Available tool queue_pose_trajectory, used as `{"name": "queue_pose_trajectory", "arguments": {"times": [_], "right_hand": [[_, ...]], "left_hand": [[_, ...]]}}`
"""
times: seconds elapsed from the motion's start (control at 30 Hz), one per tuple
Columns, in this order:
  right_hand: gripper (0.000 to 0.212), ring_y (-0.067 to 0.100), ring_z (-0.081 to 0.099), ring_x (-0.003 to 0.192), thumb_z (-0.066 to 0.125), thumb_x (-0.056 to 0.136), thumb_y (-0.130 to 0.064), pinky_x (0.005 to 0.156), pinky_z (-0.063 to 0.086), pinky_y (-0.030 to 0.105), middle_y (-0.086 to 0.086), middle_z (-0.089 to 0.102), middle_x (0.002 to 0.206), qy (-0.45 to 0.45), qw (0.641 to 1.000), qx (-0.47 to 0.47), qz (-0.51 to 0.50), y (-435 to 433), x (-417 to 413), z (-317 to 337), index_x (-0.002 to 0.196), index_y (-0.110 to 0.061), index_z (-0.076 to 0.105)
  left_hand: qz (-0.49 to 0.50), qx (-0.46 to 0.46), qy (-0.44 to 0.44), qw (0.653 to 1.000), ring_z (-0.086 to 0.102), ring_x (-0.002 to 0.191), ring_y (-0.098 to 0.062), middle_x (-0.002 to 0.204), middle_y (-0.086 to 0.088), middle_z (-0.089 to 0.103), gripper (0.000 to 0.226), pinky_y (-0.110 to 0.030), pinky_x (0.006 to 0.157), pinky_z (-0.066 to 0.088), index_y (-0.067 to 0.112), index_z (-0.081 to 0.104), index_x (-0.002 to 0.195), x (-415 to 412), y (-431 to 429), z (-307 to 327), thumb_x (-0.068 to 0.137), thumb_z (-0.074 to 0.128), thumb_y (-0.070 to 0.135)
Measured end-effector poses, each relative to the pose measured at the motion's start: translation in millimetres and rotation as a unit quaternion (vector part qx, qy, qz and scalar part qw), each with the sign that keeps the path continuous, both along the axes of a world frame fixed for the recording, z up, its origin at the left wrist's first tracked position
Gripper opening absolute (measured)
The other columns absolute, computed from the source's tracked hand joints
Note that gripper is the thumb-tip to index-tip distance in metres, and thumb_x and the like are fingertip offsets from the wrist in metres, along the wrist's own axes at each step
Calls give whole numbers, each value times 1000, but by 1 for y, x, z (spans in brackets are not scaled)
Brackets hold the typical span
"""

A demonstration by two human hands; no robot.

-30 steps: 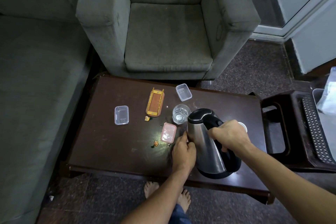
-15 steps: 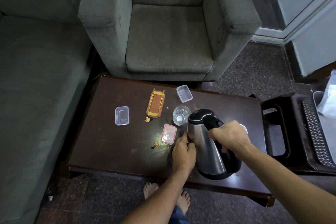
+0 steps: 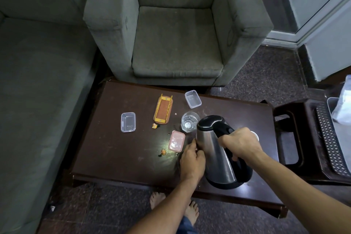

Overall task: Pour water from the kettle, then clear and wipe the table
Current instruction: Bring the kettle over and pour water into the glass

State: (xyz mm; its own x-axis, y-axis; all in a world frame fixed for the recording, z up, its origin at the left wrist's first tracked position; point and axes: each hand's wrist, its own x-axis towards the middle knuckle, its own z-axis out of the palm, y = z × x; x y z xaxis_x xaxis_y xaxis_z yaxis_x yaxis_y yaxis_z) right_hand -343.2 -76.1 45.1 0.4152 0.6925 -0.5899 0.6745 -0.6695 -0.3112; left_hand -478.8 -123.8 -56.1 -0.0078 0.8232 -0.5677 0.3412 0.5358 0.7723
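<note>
A steel kettle (image 3: 215, 150) with a black lid and handle is tilted toward a clear glass (image 3: 190, 121) on the dark wooden table (image 3: 117, 150). My right hand (image 3: 239, 143) grips the black handle. My left hand (image 3: 192, 159) rests against the kettle's left side, fingers curled at the steel body. The glass holds some water. A pink-lidded box (image 3: 176, 141) lies just left of the kettle.
Two clear plastic boxes (image 3: 128, 121) (image 3: 193, 99), an orange-framed holder (image 3: 163, 110) and small scraps (image 3: 155, 125) (image 3: 163, 151) lie on the table. A white round object (image 3: 255, 135) shows behind my right hand. An armchair (image 3: 176, 30) stands beyond, a sofa (image 3: 38, 81) left, a dark tray stand (image 3: 311, 138) right.
The kettle's spout has moved slightly closer to the glass. Both hands keep their places on the kettle.
</note>
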Motion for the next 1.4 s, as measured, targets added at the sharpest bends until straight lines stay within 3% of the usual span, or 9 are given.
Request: {"name": "queue_pose_trajectory", "arguments": {"times": [0.87,1.17,1.4], "right_hand": [[23,17,57,31,58,60,-28,45,42,22,11,64,42,-11,1000,-14,5,3,-2,0,43,-12,57],[20,27,69,44,60,62,-27,49,50,24,11,66,45,-11,1000,-13,1,4,-2,0,48,-13,58],[19,22,66,39,59,61,-29,47,46,22,10,66,44,-11,1000,-21,5,6,-3,1,49,-14,59]], "left_hand": [[4,-15,-9,1000,60,122,-30,131,-6,66,49,-51,108,46,22,59,139,0,1,1,93,47,12],[10,-9,-7,1000,60,121,-31,128,-10,67,47,-49,107,47,16,61,136,1,4,1,91,48,9],[12,-5,-14,1000,61,118,-34,124,-12,69,46,-51,105,48,16,62,133,-1,4,1,91,47,8]]}}
